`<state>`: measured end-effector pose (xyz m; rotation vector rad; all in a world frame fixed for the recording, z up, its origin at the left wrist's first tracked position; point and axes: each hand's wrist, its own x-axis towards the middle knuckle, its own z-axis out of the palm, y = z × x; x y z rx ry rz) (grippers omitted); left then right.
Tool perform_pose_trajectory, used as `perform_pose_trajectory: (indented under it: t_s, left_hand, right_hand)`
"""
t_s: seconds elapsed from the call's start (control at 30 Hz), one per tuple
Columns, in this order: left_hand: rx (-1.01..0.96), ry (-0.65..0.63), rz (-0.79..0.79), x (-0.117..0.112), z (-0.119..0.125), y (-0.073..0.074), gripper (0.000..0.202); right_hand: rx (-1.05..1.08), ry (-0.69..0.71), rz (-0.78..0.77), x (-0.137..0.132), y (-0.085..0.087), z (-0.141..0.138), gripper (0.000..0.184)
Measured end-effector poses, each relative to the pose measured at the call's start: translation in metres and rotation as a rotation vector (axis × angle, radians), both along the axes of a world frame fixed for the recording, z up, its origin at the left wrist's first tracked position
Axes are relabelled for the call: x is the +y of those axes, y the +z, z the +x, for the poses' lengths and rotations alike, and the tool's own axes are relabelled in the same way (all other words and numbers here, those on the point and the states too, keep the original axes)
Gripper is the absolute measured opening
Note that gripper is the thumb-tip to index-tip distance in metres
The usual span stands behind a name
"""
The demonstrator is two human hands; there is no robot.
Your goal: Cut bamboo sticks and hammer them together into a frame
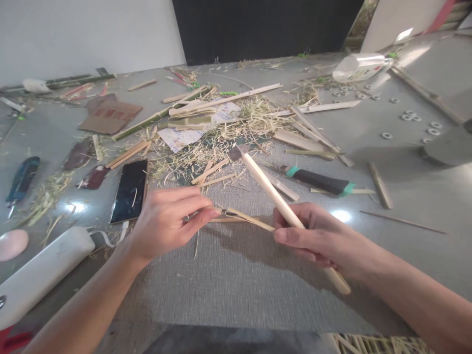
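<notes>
My right hand (313, 236) is closed round the pale wooden handle of a small hammer (267, 186), whose dark head points away to the upper left. My left hand (177, 216) pinches a slim piece with a small shiny metal part (229, 213) at its end; my fingers hide the rest. From that metal part a thin bamboo strip (254, 221) runs to my right fingertips. Whether those fingertips grip the strip or only touch it, I cannot tell. Both hands are just above a grey textured mat (221, 285).
Bamboo shavings (254, 123) and split bamboo pieces (306, 142) litter the table beyond my hands. A black-and-green utility knife (320, 182) lies at right, near several white rings (411, 116). To the left are a phone (129, 191), a white device (47, 275) and a blue screwdriver (22, 179).
</notes>
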<state>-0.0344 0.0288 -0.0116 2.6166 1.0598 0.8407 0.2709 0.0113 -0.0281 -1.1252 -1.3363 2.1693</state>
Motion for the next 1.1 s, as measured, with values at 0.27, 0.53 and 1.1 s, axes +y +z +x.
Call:
perform_pose_trajectory:
  t_s: [0.27,0.53,1.1]
  left_hand:
    - [-0.007,-0.021,-0.029,0.0006,0.0005,-0.0011,0.013]
    - [0.135,-0.028,0.117,0.0012,-0.0023,0.0041,0.015]
    - [0.205,-0.027,0.105,0.0007,-0.0014,0.0009,0.020]
  right_hand:
    - [-0.014,0.003,-0.027,0.0006,0.0017,-0.0012,0.028]
    - [-0.020,-0.009,-0.069,0.0000,-0.0015,-0.0015,0.029]
    - [-0.044,0.028,0.025,0.0004,-0.0025,-0.0003,0.028]
